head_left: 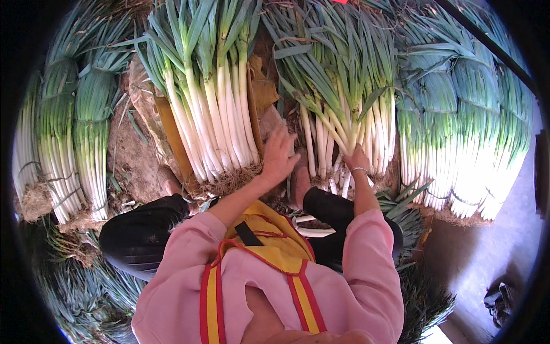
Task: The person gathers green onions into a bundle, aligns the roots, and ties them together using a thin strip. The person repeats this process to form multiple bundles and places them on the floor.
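My left hand [279, 153] is raised with its fingers stretched out, beside the root ends of a pile of leeks [215, 103] and holding nothing that I can see. These leeks lie with white stalks and brown roots toward me and green leaves pointing away. My right hand [356, 158], with a bracelet at the wrist, is closed around the pale lower part of a leek [345, 131] in a second, looser pile of leeks [381, 126]. Its leaves spread upward over that pile. The fingertips are partly hidden by the stalks.
Tied leek bundles [91, 137] lie at the left, and more bundles [458, 132] stand packed at the right. A yellow-brown sheet [167, 135] flanks the left pile. Stripped white pieces [315, 231] lie between my legs. Leek leaves [86, 298] heap up at lower left.
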